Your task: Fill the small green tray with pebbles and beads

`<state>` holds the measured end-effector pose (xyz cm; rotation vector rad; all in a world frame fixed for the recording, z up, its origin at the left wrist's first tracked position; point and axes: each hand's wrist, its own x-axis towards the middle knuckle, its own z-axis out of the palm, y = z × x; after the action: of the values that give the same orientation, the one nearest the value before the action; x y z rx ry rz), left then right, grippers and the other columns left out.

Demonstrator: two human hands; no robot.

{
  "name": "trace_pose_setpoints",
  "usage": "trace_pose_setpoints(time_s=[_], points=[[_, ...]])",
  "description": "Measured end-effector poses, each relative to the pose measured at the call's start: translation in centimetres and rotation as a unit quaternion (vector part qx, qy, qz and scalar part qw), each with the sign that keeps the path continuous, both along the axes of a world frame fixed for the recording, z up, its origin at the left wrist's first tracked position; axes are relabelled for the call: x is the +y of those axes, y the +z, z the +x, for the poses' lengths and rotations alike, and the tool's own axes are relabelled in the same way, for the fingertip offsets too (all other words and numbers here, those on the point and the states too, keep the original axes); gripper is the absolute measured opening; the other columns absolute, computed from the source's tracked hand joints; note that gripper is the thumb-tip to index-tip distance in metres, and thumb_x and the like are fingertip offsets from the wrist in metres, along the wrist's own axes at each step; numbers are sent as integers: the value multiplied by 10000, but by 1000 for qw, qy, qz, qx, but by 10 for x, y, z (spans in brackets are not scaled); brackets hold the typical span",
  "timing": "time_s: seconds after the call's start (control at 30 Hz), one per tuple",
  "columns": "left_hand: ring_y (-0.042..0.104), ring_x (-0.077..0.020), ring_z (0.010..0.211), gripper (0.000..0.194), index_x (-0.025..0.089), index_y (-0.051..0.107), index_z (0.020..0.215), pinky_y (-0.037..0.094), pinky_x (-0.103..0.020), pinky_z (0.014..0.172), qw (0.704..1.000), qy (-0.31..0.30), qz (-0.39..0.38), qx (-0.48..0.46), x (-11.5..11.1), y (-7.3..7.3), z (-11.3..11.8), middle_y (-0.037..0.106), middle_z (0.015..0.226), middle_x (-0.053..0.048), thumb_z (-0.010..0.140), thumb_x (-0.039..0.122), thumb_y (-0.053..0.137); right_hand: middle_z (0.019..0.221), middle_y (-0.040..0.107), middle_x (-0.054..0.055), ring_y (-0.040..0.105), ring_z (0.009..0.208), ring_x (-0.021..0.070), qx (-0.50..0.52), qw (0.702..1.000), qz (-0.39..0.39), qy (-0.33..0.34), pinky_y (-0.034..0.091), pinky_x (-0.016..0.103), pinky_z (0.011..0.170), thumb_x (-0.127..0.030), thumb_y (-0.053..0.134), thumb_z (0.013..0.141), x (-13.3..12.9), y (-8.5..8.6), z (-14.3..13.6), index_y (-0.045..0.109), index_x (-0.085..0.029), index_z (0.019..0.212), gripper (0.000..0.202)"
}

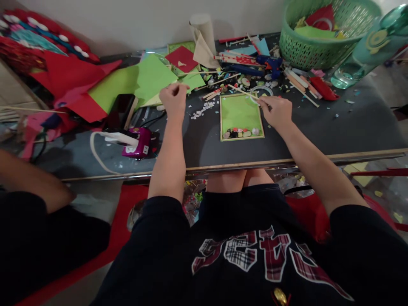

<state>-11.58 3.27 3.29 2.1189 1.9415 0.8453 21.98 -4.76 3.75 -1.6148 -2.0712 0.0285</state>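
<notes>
My right hand (276, 111) pinches a thin wooden stick (241, 91), whose free end points up and left over the top edge of a small framed panel (240, 111). The panel lies on the dark table, with a light green face and a thin pale border. A row of small stones (239, 133), black, red and pale, runs along its lower edge. My left hand (174, 98) hovers left of the panel beside green paper sheets (156, 76). Its fingers are pinched together, and what they hold, if anything, I cannot make out.
White scraps (202, 111) lie between my hands. Behind are loose stones, sticks, a blue glue gun (270, 63) and a paper roll (203, 32). A green basket (321, 49) and teal bottle (363, 53) stand right. A purple power adapter (137, 142) and another person's arm (35, 180) are left.
</notes>
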Motion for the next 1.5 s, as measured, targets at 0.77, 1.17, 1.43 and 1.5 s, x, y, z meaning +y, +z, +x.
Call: trace_pose_setpoints(time_s=[0.77,1.17,1.43,1.5], points=[[436,-265,1446,658,287,762,1050,344,-480,1179,983,-177,-27,41,-7,17,46,728,1291,-61,917,762,326,1045,776,91,708,986,246,0,1000,-25,-7,473,320,815,-379,400,1043,3,-1,-8,744,-224,1120,386],[460,-283,1455,585,283,748,1177,323,-472,1261,980,-198,-21,13,-3,-2,26,637,1441,-79,943,678,386,1043,781,79,698,959,243,25,999,-26,3,468,331,795,-389,404,1030,5,-4,-9,753,-238,1094,386],[402,-228,1535,767,211,576,1449,293,-427,1292,943,-318,-92,-1,-4,-21,15,491,1593,-93,987,690,197,1008,787,68,709,935,242,26,1000,-14,-3,475,331,779,-395,422,1030,6,-6,-9,760,-248,1070,371],[340,-229,1566,817,204,501,1516,238,-428,1315,934,-334,-120,34,-10,-23,8,400,1644,-85,973,718,172,1010,787,66,709,928,239,27,999,-16,2,477,328,777,-403,415,1032,5,-6,-9,764,-253,1070,382]])
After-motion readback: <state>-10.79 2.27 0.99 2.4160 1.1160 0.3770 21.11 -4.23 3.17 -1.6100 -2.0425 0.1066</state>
